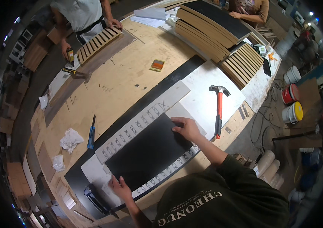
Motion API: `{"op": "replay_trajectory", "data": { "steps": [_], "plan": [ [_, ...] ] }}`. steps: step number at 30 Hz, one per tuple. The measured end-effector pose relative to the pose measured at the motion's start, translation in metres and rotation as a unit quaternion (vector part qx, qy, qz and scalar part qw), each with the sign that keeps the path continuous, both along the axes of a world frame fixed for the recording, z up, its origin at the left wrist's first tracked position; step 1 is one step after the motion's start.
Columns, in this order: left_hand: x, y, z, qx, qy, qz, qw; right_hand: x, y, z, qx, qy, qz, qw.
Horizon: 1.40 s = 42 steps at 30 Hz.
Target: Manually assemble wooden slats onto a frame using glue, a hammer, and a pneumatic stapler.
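A black rectangular panel [150, 150] lies in front of me on a white board with marked strips. My left hand [121, 189] holds its near left end, with the thumb along the edge. At the opposite end, my right hand [187, 130] grips the far right corner, thumb on top and fingers over the edge. Along the panel's far side runs a pale strip [176, 91] with a row of drawn crosses. A similar marked strip [169, 170] shows along the near side. A claw hammer [219, 110] with a red and black handle rests right of the panel.
A blue utility knife [91, 133], crumpled white paper [71, 140] and a black stapler-like tool [96, 199] lie to the left. Brown panels [203, 36] and slatted pieces [245, 62] are stacked at the far right. Two people work across the table, one holding a slatted piece [99, 45].
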<state>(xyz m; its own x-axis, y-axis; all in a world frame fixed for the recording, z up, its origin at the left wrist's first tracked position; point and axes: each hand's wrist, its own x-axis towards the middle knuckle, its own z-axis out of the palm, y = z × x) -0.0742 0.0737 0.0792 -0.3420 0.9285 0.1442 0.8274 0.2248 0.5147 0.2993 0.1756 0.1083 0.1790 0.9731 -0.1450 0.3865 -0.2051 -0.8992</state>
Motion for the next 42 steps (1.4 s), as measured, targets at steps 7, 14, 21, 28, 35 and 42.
{"op": "replay_trajectory", "data": {
  "steps": [7,14,21,28,35,42],
  "plan": [
    [0.004,0.005,0.006,-0.038,0.003,-0.004,0.999,0.002,-0.011,0.001,-0.007,-0.009,-0.008,1.000],
    [0.005,0.003,0.008,-0.019,0.061,-0.024,0.998,0.030,-0.042,0.004,0.037,-0.067,0.126,0.989],
    [0.021,0.002,0.011,-0.021,0.165,-0.009,0.986,0.025,-0.049,0.018,-0.002,-0.200,0.260,0.945],
    [0.022,0.006,0.001,0.020,0.050,0.006,0.999,0.032,-0.052,0.008,0.037,-0.199,0.274,0.940],
    [0.008,-0.001,-0.010,0.016,0.031,0.001,0.999,0.042,-0.062,-0.001,0.100,-0.212,0.282,0.930],
    [0.017,-0.004,-0.012,0.030,0.075,0.031,0.996,0.050,-0.070,-0.015,0.113,-0.214,0.212,0.947]
  ]
}}
